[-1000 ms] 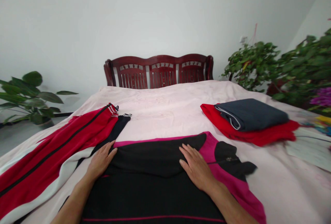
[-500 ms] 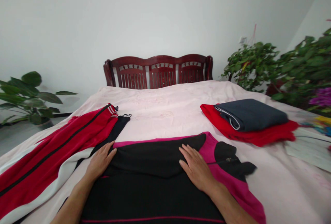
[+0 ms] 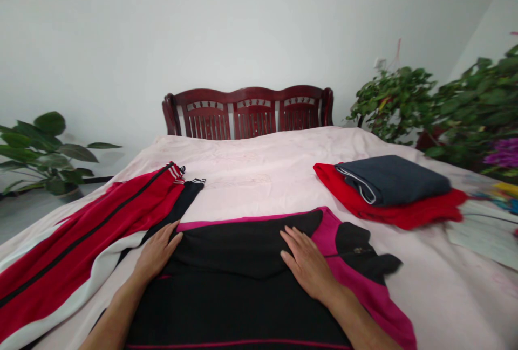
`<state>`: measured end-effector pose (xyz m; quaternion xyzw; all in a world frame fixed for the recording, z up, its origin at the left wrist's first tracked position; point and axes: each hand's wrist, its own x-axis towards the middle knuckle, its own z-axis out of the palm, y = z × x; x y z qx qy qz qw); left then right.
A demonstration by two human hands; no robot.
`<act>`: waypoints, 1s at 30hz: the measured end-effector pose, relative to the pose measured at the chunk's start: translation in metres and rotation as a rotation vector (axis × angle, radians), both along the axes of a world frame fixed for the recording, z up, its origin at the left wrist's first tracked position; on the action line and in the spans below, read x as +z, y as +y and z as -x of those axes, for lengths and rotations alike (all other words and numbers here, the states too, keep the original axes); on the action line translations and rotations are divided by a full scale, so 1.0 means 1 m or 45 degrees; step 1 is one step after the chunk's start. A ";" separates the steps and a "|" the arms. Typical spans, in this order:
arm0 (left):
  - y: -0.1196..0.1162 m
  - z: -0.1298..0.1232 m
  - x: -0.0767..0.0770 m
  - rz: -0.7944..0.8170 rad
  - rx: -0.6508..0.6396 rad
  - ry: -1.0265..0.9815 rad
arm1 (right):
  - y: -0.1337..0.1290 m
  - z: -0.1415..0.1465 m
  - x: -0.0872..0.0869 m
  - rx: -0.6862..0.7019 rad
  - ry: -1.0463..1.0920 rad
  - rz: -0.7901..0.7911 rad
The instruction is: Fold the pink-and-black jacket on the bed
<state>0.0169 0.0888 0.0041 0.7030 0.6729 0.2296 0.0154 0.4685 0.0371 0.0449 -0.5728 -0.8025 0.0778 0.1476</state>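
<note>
A black and magenta zip-neck jacket (image 3: 243, 296) lies spread on the bed in front of me, its dark collar (image 3: 358, 247) toward the right. One black sleeve (image 3: 243, 247) is laid across the far side of its body. My left hand (image 3: 158, 250) rests on the left end of this sleeve, fingers stretched out. Flat on the sleeve nearer the collar is my right hand (image 3: 305, 261), its fingers slightly spread. Neither hand grips the cloth. The near part of the jacket runs out of view at the bottom.
Red track clothing (image 3: 105, 231) with white and black stripes lies at the left. A folded dark blue garment (image 3: 396, 177) sits on a folded red one (image 3: 408, 214) at the right. Beyond the pink bedsheet (image 3: 251, 177) stands a wooden headboard (image 3: 253, 112). Plants (image 3: 396, 99) flank the bed.
</note>
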 end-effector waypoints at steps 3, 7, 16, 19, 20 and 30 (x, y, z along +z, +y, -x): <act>0.000 0.000 0.000 0.000 0.002 -0.005 | 0.000 0.000 0.000 -0.001 0.006 -0.005; 0.001 0.001 0.000 -0.005 -0.008 -0.011 | 0.000 -0.001 -0.003 0.000 0.018 -0.015; 0.001 0.000 0.002 -0.012 0.014 -0.018 | 0.000 -0.002 -0.005 0.014 0.033 -0.040; 0.001 0.000 0.002 -0.018 -0.002 -0.015 | 0.000 -0.002 -0.005 0.008 0.037 -0.040; 0.001 -0.001 0.002 -0.020 -0.008 -0.013 | 0.001 -0.002 -0.006 0.007 0.038 -0.040; -0.002 -0.002 0.005 -0.027 -0.010 -0.006 | 0.002 -0.002 -0.008 0.014 0.043 -0.059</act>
